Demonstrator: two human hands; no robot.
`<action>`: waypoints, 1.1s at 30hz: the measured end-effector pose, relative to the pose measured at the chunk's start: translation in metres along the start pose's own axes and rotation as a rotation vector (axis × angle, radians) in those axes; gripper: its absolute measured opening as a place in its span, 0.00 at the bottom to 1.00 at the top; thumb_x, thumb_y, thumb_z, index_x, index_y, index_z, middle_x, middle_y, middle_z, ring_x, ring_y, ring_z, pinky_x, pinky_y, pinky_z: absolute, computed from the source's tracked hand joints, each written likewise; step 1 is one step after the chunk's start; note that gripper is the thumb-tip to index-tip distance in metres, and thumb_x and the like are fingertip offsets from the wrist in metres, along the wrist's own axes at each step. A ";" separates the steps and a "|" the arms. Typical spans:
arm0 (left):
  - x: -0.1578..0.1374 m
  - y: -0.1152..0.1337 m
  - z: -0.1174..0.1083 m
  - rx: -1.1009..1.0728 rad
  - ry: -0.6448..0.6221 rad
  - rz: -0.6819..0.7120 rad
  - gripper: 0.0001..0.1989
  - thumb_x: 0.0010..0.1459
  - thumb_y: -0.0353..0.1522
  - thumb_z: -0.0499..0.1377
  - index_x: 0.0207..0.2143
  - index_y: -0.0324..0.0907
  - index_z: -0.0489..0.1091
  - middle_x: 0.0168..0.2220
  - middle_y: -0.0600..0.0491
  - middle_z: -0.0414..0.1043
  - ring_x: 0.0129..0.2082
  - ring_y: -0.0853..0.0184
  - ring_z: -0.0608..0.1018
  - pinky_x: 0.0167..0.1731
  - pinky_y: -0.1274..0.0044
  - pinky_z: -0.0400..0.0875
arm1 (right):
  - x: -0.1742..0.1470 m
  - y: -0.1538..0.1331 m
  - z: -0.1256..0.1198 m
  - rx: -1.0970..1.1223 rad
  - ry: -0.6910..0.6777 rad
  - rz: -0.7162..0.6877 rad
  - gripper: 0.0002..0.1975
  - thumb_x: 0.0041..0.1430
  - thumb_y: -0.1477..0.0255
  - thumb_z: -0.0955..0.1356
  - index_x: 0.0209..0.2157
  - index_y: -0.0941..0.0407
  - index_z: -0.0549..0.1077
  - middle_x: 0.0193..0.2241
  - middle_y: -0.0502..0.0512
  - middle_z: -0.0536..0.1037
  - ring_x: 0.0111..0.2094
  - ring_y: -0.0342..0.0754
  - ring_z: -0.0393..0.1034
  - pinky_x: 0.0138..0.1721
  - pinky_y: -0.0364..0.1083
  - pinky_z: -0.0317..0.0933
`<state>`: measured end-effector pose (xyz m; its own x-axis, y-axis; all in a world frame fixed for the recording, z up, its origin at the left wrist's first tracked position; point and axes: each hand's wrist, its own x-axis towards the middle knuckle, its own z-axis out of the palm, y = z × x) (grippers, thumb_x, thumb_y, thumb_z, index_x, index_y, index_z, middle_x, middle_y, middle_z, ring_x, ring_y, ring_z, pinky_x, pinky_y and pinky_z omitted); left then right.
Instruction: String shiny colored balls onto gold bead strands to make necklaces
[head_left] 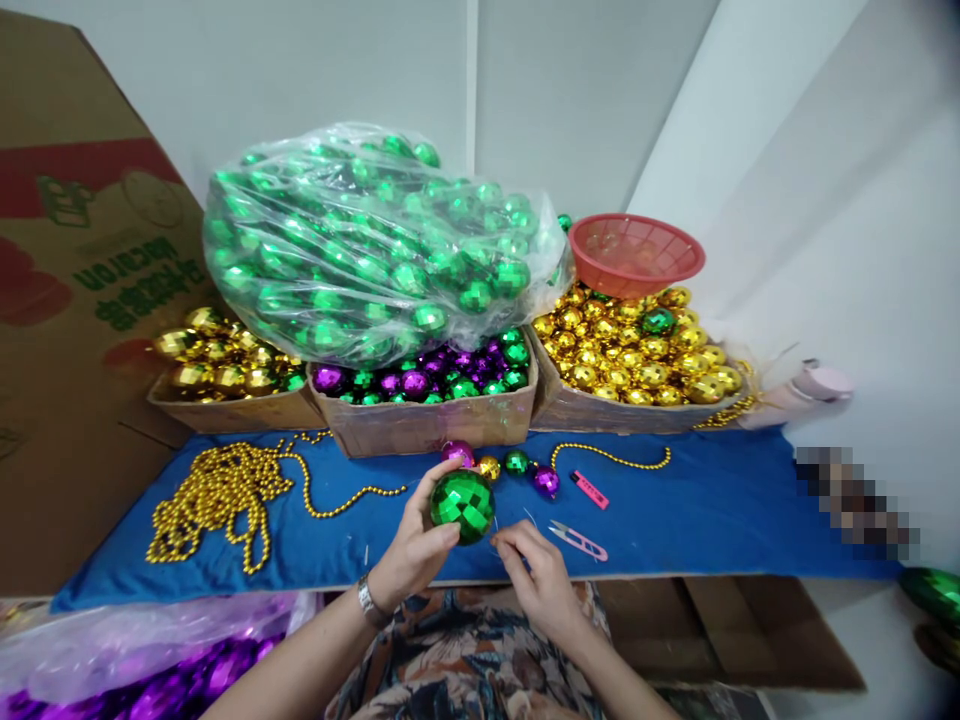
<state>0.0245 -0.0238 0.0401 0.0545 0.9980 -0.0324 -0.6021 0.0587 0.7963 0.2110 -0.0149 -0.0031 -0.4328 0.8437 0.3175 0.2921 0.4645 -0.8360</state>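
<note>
My left hand (420, 545) is closed around a large shiny green faceted ball (463, 507), held above the front of the blue cloth (360, 540). Close to the ball's right side, my right hand (536, 575) has thumb and fingers pinched together on a thin thread, which barely shows. Just beyond the ball lie a magenta ball (459, 454), a small gold ball (489, 468), a green ball (517, 461) and a purple ball (547, 481). A gold bead string (611, 456) runs from them to the right. Pink thread snips (579, 541) and a pink lighter (590, 490) rest right of my hands.
A heap of gold bead strings (217, 500) lies at left. Behind stand cardboard boxes of gold balls (214, 350), purple and green balls (416, 383), and more gold balls (630, 345). A bag of green balls (375, 250) and a red basket (637, 255) sit on top.
</note>
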 end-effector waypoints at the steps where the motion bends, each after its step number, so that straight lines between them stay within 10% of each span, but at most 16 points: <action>1: 0.000 0.000 0.000 0.001 0.000 0.000 0.37 0.43 0.34 0.69 0.57 0.47 0.63 0.51 0.45 0.68 0.46 0.53 0.75 0.47 0.61 0.70 | 0.000 0.000 0.000 0.002 -0.003 0.000 0.10 0.68 0.72 0.59 0.37 0.54 0.72 0.33 0.54 0.75 0.36 0.47 0.70 0.37 0.43 0.63; 17: 0.001 0.004 -0.005 0.142 -0.059 0.061 0.38 0.44 0.36 0.69 0.58 0.47 0.60 0.54 0.44 0.67 0.48 0.53 0.75 0.45 0.66 0.72 | 0.003 0.002 0.003 -0.033 0.014 -0.040 0.11 0.68 0.75 0.59 0.40 0.54 0.72 0.34 0.54 0.74 0.37 0.46 0.71 0.39 0.43 0.64; 25: 0.022 0.029 -0.025 0.335 0.240 0.321 0.33 0.49 0.36 0.67 0.56 0.46 0.61 0.54 0.45 0.67 0.48 0.58 0.75 0.44 0.71 0.72 | 0.001 0.034 -0.019 -0.275 0.053 -0.088 0.13 0.68 0.76 0.59 0.45 0.55 0.72 0.33 0.55 0.71 0.34 0.46 0.70 0.36 0.43 0.66; 33: 0.017 0.022 -0.047 1.158 0.234 0.567 0.35 0.46 0.33 0.69 0.57 0.45 0.62 0.55 0.45 0.65 0.56 0.54 0.68 0.57 0.61 0.62 | 0.012 0.002 -0.046 -0.514 0.089 -0.234 0.14 0.66 0.79 0.60 0.48 0.57 0.71 0.34 0.56 0.67 0.32 0.46 0.65 0.34 0.44 0.63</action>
<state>-0.0248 -0.0041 0.0289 -0.1882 0.8645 0.4661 0.5404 -0.3051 0.7841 0.2458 0.0091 0.0196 -0.4688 0.7120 0.5227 0.5845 0.6937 -0.4207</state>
